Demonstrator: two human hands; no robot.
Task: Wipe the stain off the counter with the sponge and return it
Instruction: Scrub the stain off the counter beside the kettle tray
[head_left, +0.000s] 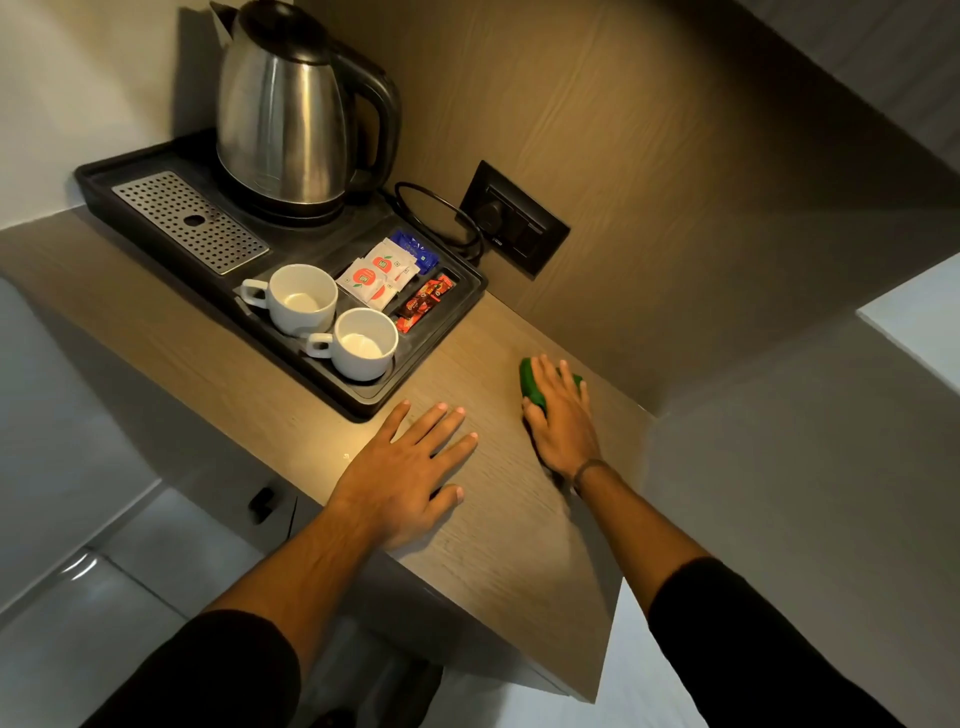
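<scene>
A green sponge (533, 387) lies on the wooden counter (498, 519) near the back wall, mostly covered by my right hand (561, 415), which presses down on it with fingers spread over its top. My left hand (405, 478) rests flat on the counter to the left, fingers apart, holding nothing. No stain shows on the wood around the sponge; the patch under the sponge is hidden.
A black tray (415, 384) stands close to the left with a steel kettle (291, 114), two white cups (332, 322), sachets (384, 275) and a drip grate (192, 221). A wall socket (514, 218) with a cord sits behind. The counter's front edge runs near my forearms.
</scene>
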